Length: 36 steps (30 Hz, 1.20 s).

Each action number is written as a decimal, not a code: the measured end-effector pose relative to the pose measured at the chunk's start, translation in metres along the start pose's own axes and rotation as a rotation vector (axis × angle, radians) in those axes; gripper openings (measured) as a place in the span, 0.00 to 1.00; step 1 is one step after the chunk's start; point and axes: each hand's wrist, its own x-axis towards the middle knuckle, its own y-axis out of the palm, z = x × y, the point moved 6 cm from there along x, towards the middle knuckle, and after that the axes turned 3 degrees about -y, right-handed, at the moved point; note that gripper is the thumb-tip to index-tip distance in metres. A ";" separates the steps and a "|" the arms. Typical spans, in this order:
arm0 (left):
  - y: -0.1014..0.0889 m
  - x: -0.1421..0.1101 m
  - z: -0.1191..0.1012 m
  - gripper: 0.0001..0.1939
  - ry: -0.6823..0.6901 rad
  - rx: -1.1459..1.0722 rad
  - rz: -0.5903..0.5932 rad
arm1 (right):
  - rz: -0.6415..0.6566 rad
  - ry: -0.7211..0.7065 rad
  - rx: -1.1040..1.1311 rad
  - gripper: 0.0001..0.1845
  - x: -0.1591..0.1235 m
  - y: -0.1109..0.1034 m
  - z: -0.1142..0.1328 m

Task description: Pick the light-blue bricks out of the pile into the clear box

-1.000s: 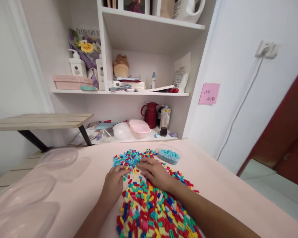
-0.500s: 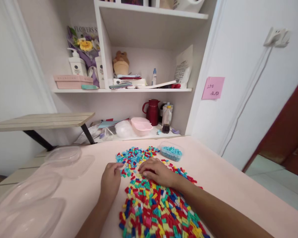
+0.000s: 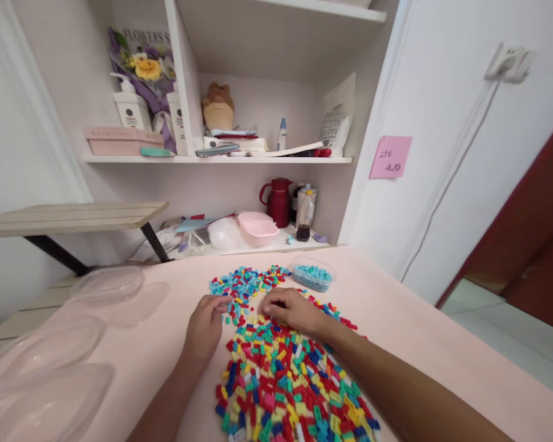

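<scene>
Small multicoloured toy building bricks (image 3: 286, 380) lie in a large loose heap over the middle of the table. A second, mostly light-blue cluster of bricks (image 3: 239, 283) lies beyond it. At that cluster's near left edge is my left hand (image 3: 203, 325), index finger stretched to the right, thumb slightly apart, nothing visible in it. My right hand (image 3: 292, 310) rests over the strip between the two heaps, fingers curled down and thumb near the fingertips. Whatever its fingertips hold is too small to make out. Behind it stands a clear plastic tub (image 3: 311, 275) of light-blue bricks.
Several clear plastic containers (image 3: 50, 344) stand along the table's left side. A wooden stand (image 3: 74, 218) is behind them. On the back shelf are a pink bowl (image 3: 258, 228), a red jug (image 3: 277, 202) and a bottle of dark liquid (image 3: 305, 218).
My right hand has drawn its fingers in, with the wrist more raised. My left hand keeps nearly the same place beside the bricks. The whole view has shifted slightly.
</scene>
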 end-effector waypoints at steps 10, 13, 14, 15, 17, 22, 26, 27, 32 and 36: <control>0.008 0.000 0.001 0.19 0.020 -0.213 0.089 | 0.089 -0.025 -0.150 0.14 0.012 -0.002 0.003; 0.014 -0.001 -0.001 0.18 0.029 -0.256 0.143 | -0.024 0.012 -0.231 0.16 0.019 -0.002 0.002; 0.015 -0.002 -0.003 0.17 0.032 -0.268 0.162 | -0.072 0.031 -0.245 0.16 0.020 -0.001 0.001; 0.017 -0.003 -0.004 0.17 0.035 -0.279 0.178 | -0.114 0.048 -0.250 0.15 0.020 0.002 0.000; 0.018 -0.005 -0.007 0.17 0.040 -0.296 0.197 | -0.164 0.067 -0.247 0.14 0.019 0.010 -0.003; 0.018 -0.006 -0.008 0.16 0.033 -0.284 0.171 | -0.168 0.072 -0.245 0.08 0.014 0.020 -0.008; 0.012 -0.004 -0.004 0.16 0.002 -0.224 0.098 | -0.130 0.079 -0.216 0.10 0.011 0.017 -0.006; 0.011 -0.004 -0.004 0.16 -0.007 -0.207 0.081 | -0.122 0.070 -0.218 0.11 0.010 0.016 -0.005; 0.006 -0.004 -0.005 0.16 -0.028 -0.142 0.055 | -0.102 0.029 -0.294 0.12 0.008 0.018 -0.001; 0.006 -0.005 -0.008 0.15 -0.029 -0.118 0.065 | -0.120 0.027 -0.339 0.09 0.009 0.018 0.001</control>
